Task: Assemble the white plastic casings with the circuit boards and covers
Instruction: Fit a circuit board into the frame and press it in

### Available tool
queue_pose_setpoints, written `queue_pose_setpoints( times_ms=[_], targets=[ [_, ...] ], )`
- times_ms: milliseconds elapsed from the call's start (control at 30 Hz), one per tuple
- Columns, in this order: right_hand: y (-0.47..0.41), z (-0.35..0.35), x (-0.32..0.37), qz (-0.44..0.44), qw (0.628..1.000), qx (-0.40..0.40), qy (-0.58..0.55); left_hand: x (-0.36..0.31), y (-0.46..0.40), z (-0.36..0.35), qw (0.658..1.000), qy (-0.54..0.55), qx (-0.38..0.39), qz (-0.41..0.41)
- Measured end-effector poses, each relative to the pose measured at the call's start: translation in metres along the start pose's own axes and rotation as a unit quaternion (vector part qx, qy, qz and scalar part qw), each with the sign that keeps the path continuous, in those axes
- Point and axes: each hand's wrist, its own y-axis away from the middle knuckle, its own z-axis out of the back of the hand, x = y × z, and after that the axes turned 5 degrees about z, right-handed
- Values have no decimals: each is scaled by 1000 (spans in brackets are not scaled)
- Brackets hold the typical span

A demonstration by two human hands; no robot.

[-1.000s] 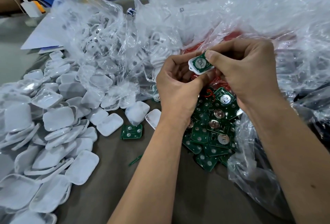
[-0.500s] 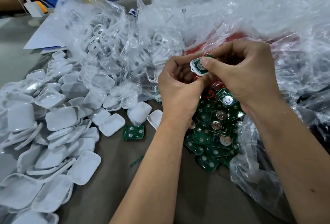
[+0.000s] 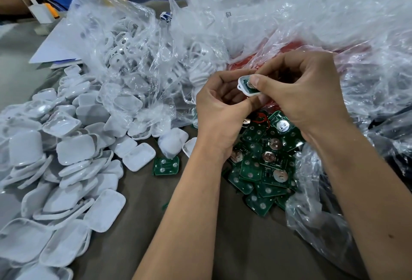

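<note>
Both hands hold one small white plastic casing (image 3: 245, 85) with a green circuit board seated in it: the left hand (image 3: 219, 114) grips from below, the right hand (image 3: 305, 92) presses its thumb on top. Beneath them, loose green circuit boards (image 3: 265, 168) lie piled on the counter (image 3: 200, 246); white rounded-square covers (image 3: 66, 163) heap at left.

Both forearms bare, no sleeves in view; left hand (image 3: 219, 121) and right hand (image 3: 305, 92) ungloved, ringless.

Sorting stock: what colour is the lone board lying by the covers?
Green square circuit board with silver pads; head view.
</note>
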Motion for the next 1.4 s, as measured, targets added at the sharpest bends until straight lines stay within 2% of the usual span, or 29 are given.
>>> queue_pose_setpoints(
  times_ms=[133,367,567,1400],
  targets=[
    [-1,5,1,13,999,30,12,-2,-2,5,999,27,28,23],
    [-3,16,2,29,993,116,23,-8,-2,12,998,-21,51,19],
    [-4,22,1,32,988,151,9,-11,-3,17,996,-43,74,21],
    [-5,19,-2,52,984,167,15,-14,-6,27,992,-56,109,22]
  ],
)
